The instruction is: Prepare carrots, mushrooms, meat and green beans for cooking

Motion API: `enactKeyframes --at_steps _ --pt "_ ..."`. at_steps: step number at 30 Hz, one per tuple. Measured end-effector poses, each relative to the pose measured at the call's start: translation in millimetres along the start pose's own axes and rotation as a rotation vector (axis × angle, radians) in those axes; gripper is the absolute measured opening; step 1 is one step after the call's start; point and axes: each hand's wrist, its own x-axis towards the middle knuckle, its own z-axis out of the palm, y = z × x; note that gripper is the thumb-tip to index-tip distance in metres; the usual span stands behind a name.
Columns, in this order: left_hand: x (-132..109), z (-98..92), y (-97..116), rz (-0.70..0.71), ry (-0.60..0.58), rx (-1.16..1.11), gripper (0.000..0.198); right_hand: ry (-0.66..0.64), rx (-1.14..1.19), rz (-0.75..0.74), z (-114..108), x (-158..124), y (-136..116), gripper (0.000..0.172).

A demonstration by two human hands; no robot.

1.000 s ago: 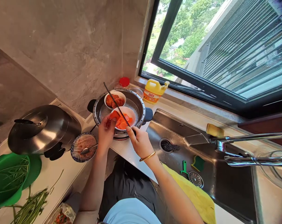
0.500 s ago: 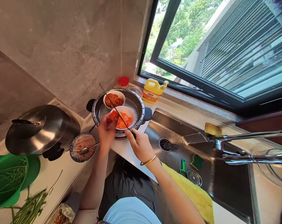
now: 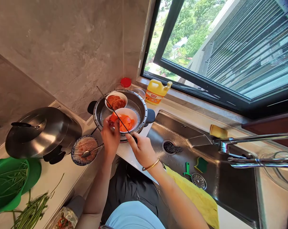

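The orange piece [image 3: 114,117], probably carrot, sits pinched in the left hand's [image 3: 110,136] fingertips, over the near bowl [image 3: 131,112]. The right hand [image 3: 144,150] grips the knife [image 3: 120,119] by its handle, the blade slanting just beside the piece; seen edge-on, contact is hard to tell. Slicing into the bowl seems the step in hand, and another cut would call for fingertips clear of the edge. Slices [image 3: 126,124] lie below, inside the steamer [image 3: 142,117].
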Motion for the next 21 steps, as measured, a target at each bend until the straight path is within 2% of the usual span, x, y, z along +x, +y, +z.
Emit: enactKeyframes --at_steps 4,14,21 --pt "0 0.0 4 0.045 0.024 0.121 0.037 -0.004 -0.008 0.01 0 -3 2 0.041" --pt "-2 3.1 3 0.054 -0.078 0.156 0.038 0.005 0.031 0.034 1 5 8 0.045" --pt "3 0.8 -1 0.067 -0.103 0.161 0.035 -0.003 0.111 0.051 5 18 10 0.048"
